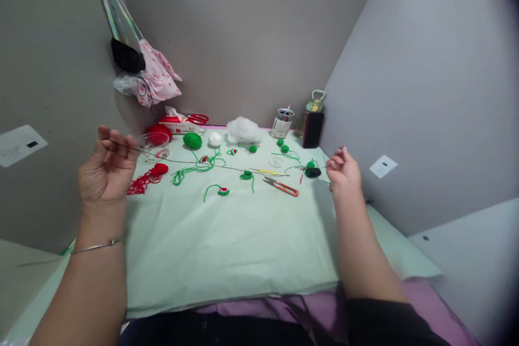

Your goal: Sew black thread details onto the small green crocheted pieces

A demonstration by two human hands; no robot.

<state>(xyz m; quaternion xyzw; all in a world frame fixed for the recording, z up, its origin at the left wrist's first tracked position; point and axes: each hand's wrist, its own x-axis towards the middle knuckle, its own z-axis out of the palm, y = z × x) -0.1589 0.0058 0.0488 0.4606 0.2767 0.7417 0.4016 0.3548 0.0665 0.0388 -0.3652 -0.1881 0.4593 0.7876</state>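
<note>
On my remote feed, the left hand (108, 167) and right hand (344, 170) have fingers pinching dark yarn (182, 162), strung crosswise past the orange thread snips (286, 187); the right hand is nearer them.

The pale green-covered worktop (227, 265) is enclosed on three sides by plain grey surfaces: a left wall (52, 70), a back wall (243, 38) and a right wall (430, 75). A white left plate (18, 146) and a white right plate (381, 167), each dark-marked, are mounted on the side walls. A pink dotted bag (158, 75) is hung at left. Purple fabric (430, 303) is noted below the front edge. The right wall is more brightly lit than the back.
</note>
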